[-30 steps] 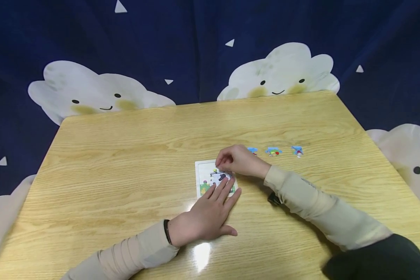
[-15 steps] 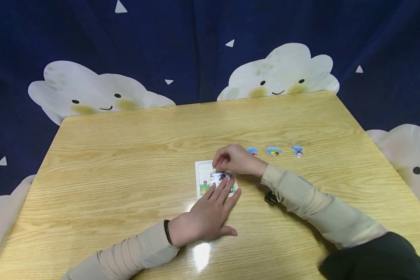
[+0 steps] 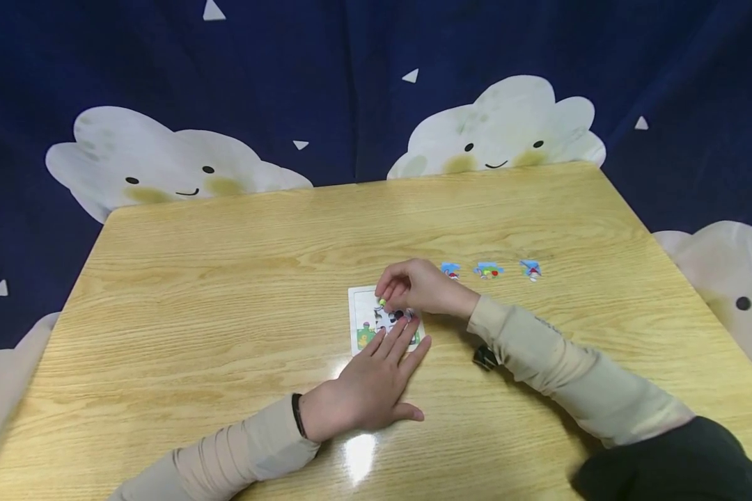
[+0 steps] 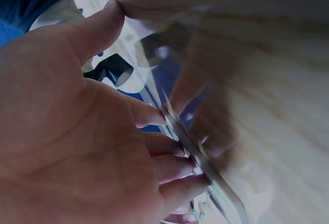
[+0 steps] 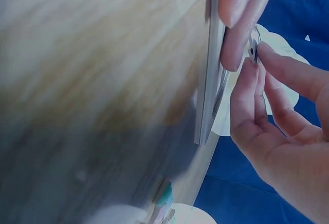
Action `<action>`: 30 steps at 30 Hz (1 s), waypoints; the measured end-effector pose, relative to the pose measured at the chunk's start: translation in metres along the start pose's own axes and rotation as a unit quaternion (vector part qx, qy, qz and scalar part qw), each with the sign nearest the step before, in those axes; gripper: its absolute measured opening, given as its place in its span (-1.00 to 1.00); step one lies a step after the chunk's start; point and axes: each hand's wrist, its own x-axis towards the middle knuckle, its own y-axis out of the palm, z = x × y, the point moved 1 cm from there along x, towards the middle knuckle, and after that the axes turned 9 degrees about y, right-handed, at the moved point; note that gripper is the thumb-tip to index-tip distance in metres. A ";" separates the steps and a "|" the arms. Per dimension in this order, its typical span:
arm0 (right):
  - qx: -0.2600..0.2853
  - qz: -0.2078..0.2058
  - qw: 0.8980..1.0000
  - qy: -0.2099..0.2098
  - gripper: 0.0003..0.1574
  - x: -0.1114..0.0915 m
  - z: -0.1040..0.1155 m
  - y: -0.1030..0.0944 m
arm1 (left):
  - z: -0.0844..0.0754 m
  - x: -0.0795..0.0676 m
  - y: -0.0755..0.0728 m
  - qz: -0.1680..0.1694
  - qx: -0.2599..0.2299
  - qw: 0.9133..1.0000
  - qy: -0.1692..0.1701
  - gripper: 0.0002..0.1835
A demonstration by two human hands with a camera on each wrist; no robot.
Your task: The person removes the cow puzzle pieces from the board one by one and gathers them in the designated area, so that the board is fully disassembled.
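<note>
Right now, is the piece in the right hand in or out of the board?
Out: in the right wrist view, the right hand pinches the piece, raised off the board.

Flat puzzle board [image 3: 363, 305], partly filled, small piece [image 5: 253, 50] pinched above

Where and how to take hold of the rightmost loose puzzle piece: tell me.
Pinch the rightmost loose puzzle piece by its left and right edges, probably best from straight above. It lies flat on the table, so its underside is out of reach; the middle loose piece lies apart from it, leaving room on the left.
</note>
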 end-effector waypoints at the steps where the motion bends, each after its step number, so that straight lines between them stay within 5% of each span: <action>1: -0.001 0.002 1.000 0.000 -0.83 0.000 0.000 0.000 | 0.000 0.000 0.000 0.001 -0.002 1.000 0.000 0.02; 14: -0.006 0.034 0.999 0.027 -0.87 -0.001 0.000 0.004 | -0.001 -0.002 0.000 -0.009 0.001 1.000 0.006 -0.01; 30: -0.041 -0.047 0.998 -0.013 -0.84 -0.019 -0.002 -0.023 | -0.001 -0.004 0.002 -0.027 -0.006 1.000 0.007 -0.01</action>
